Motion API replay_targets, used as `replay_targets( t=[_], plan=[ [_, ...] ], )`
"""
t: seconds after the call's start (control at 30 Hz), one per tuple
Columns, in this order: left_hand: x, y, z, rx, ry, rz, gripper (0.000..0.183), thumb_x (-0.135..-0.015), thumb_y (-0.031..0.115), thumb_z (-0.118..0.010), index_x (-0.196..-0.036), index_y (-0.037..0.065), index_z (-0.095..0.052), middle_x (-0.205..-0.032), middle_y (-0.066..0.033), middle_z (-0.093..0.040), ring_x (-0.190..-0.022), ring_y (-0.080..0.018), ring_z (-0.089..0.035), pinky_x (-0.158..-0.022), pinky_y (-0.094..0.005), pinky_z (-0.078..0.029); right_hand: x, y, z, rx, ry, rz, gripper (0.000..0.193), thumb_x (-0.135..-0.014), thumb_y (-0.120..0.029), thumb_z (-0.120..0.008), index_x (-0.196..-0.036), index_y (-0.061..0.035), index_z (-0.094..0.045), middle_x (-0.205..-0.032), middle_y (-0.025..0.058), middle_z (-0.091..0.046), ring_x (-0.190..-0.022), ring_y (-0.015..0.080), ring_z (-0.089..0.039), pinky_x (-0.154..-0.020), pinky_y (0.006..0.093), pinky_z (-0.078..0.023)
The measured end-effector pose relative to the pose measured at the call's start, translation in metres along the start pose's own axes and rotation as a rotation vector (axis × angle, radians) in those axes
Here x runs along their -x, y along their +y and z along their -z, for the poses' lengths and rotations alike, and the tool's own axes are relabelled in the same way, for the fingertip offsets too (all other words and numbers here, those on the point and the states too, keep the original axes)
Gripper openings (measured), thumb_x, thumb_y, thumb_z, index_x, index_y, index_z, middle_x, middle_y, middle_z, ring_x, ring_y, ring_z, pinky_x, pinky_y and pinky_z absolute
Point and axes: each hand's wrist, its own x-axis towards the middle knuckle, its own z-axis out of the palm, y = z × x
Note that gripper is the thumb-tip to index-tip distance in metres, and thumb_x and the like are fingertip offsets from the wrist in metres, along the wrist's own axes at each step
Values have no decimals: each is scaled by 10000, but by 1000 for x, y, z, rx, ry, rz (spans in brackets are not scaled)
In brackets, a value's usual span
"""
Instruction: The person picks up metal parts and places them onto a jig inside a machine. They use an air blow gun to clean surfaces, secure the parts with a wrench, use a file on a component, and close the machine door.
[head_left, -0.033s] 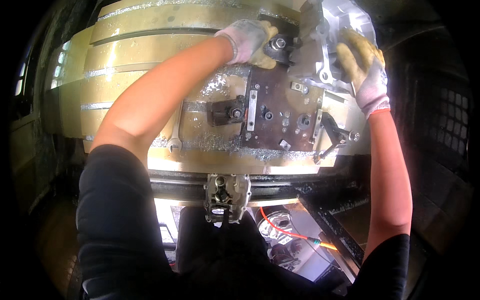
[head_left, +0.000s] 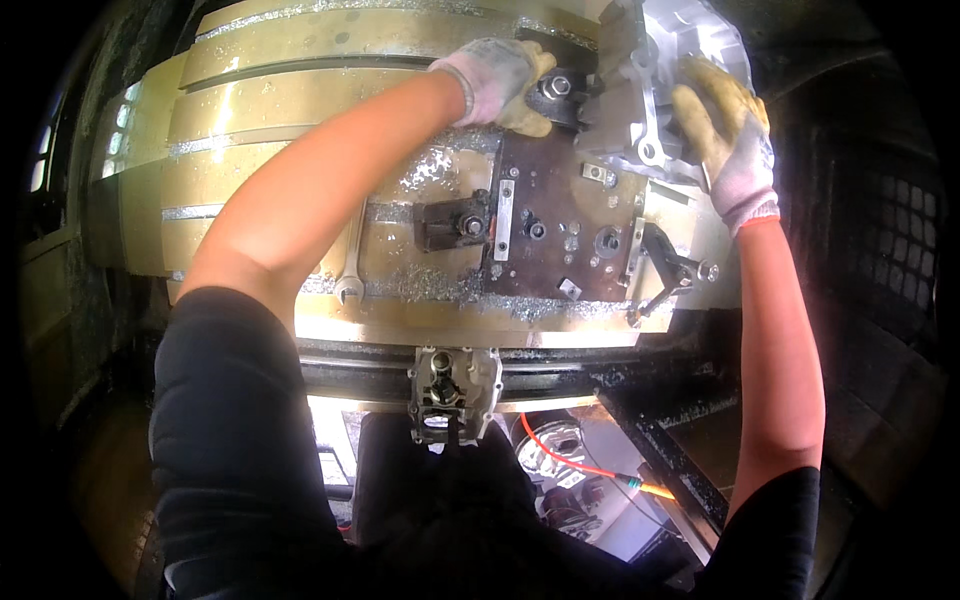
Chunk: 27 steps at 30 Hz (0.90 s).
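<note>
My left hand (head_left: 505,90), in a grey-and-yellow work glove, is at the top of the machine table. Its thumb and fingers close around the end of a dark clamp (head_left: 562,110) with a nut on it. My right hand (head_left: 728,130), gloved alike, lies with spread fingers against the right side of a silvery cast metal housing (head_left: 615,110). The housing stands tilted just right of the clamp; its far end is cut off by the picture's edge. A ring spanner (head_left: 648,120) rests along the housing, its ring end toward me.
A dark fixture plate (head_left: 560,210) carries small blocks and bolts. Clamps stand left (head_left: 455,225) and right (head_left: 668,270) of it. An open-ended spanner (head_left: 350,285) lies on the chip-strewn slotted table (head_left: 270,110). Another casting (head_left: 455,385) sits at the front edge, above an orange hose (head_left: 560,455).
</note>
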Motion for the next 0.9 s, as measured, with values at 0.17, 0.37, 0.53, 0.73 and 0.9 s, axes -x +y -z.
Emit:
replay_targets(
  t=[0.17,0.37,0.53,0.73,0.9],
  plan=[
    [10,10,9,-146,0,31,823,-895,546,-661,-1503,38,-439,-1420,-190,-557,-1304,-330,-551,-1101,-433,-439,-4,-7,3,18,-5,-37,457,-944,-487,-633,-1241,-146,-702,-1293,124,-692,-1250,327,-609,-1113,464,-366],
    [3,36,13,-21,114,101,414,-982,402,-591,-1174,35,-601,-1110,-199,-694,-1079,-380,-668,-941,-466,-522,1,6,-1,62,29,-41,516,-942,-546,-597,-1264,-152,-689,-1291,130,-689,-1233,340,-608,-1113,493,-349],
    [-7,41,15,15,22,36,350,-1010,362,-516,-1135,43,-583,-1109,-230,-686,-1094,-400,-650,-977,-476,-485,4,-9,9,89,49,22,487,-983,-481,-601,-1222,-66,-689,-1108,157,-725,-1078,329,-664,-969,419,-475],
    [-10,15,30,-190,-51,-208,433,-957,405,-600,-1241,84,-668,-1259,-207,-668,-1177,-338,-637,-1027,-450,-474,-1,-31,20,-191,36,-118,416,-914,-410,-678,-1182,-93,-699,-1159,210,-699,-1063,404,-667,-938,461,-526],
    [-11,39,28,-143,-59,-18,332,-961,351,-587,-1130,89,-701,-1102,-201,-716,-955,-394,-679,-854,-473,-531,14,-22,24,-296,71,-138,516,-954,-434,-640,-1336,-87,-615,-1308,214,-652,-1194,351,-642,-1024,407,-494]
  ],
)
